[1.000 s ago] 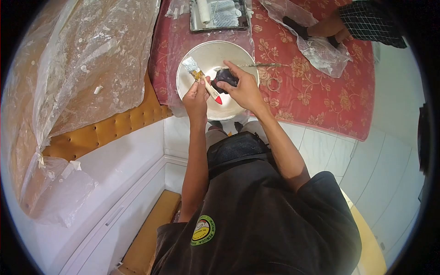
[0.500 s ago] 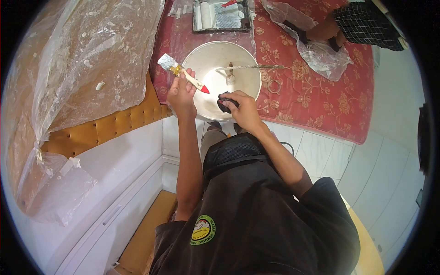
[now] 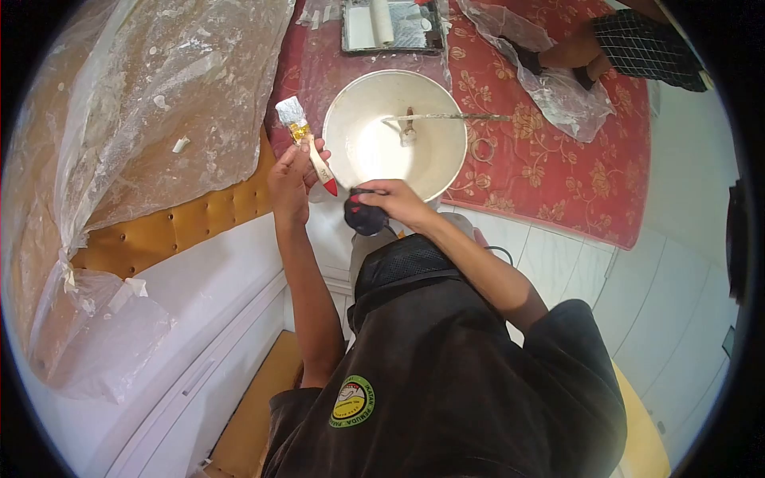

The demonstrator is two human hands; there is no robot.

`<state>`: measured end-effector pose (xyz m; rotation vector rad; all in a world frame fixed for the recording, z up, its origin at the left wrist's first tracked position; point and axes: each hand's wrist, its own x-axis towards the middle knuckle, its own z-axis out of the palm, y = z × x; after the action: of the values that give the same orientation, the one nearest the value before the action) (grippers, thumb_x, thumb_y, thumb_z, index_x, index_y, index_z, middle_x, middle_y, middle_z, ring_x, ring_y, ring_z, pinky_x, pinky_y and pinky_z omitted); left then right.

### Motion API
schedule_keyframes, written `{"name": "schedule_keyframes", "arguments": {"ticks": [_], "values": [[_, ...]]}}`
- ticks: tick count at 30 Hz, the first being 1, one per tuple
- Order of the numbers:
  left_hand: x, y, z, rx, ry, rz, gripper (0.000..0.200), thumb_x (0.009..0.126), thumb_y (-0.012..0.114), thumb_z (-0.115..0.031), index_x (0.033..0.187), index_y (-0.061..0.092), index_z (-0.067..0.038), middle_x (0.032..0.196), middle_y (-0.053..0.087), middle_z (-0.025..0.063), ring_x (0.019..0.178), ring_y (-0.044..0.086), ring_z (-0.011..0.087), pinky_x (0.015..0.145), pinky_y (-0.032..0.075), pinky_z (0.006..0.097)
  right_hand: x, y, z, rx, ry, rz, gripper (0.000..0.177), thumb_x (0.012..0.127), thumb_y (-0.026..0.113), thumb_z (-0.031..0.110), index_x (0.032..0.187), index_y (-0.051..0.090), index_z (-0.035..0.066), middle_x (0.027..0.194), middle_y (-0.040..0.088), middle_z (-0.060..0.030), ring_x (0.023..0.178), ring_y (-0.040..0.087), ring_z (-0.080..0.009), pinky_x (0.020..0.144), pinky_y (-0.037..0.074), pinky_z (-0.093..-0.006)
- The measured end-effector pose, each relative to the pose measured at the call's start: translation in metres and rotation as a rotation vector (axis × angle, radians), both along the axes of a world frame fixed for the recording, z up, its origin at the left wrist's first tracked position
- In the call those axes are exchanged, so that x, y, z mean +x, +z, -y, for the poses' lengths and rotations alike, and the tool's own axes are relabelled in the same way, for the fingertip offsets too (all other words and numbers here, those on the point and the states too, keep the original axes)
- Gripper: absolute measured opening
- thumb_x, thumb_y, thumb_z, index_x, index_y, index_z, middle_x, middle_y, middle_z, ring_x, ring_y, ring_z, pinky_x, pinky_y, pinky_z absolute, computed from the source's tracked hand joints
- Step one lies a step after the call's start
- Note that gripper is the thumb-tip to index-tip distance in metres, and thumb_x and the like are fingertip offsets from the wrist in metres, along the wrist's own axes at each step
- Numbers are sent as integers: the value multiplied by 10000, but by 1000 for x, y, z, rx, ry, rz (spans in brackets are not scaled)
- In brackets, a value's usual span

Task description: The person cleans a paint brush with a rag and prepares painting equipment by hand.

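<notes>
My left hand (image 3: 296, 177) is closed around a paintbrush (image 3: 321, 167), bristles up and its red handle tip pointing down. White paint coats the bristles. In my right hand (image 3: 402, 203) is a bunched black cloth (image 3: 366, 217) with a bit of red, held just below the brush's tip. Both hands are near the front rim of a large white bucket (image 3: 344, 119) with white paint in it. A thin stick (image 3: 466, 117) lies across the bucket's right side, and another brush (image 3: 409, 137) shows inside.
Behind the bucket stands a paint tray (image 3: 346, 36) with a roller (image 3: 381, 22). Red floral fabric (image 3: 550, 175) spreads under them. A person's legs (image 3: 572, 54) are at the upper right, by plastic sheeting (image 3: 570, 119). Paint-spotted plastic (image 3: 171, 103) drapes the tufted headboard (image 3: 159, 227) at left.
My right hand has brought the black cloth left and down, out from over the bucket, and more of the cloth shows. The left hand has shifted slightly left and down with the paintbrush, now more upright.
</notes>
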<state>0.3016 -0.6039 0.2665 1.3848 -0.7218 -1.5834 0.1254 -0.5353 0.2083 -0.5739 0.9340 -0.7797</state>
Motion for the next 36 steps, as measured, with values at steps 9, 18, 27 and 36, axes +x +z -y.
{"name": "schedule_keyframes", "arguments": {"ticks": [9,18,27,36], "values": [[8,20,-9,-56,-57,4,248,922,546,-171,1068,610,19,971,651,100,822,645,150,680,535,263,142,-117,72,-309,-440,-51,162,825,587,153,933,662,61,752,649,-53,715,635,-188,655,493,-274],[-4,-4,5,62,-177,-50,285,917,547,-227,1080,635,-11,921,666,47,750,586,67,628,455,210,53,-13,28,124,-281,-139,287,927,436,210,1086,554,3,971,631,-97,840,618,-177,710,513,-288],[-32,-54,12,153,-521,-1,362,899,552,-316,1141,624,-57,911,626,4,783,521,87,693,393,238,17,3,12,78,-331,-150,320,951,472,285,1118,531,20,776,578,-48,650,572,-123,586,487,-251],[49,-69,-33,126,-135,253,210,907,559,-232,1010,607,-56,923,651,20,727,550,77,596,391,199,-39,-165,63,-262,554,-1191,281,899,507,248,929,621,-6,858,651,-151,675,636,-269,609,502,-373]]}}
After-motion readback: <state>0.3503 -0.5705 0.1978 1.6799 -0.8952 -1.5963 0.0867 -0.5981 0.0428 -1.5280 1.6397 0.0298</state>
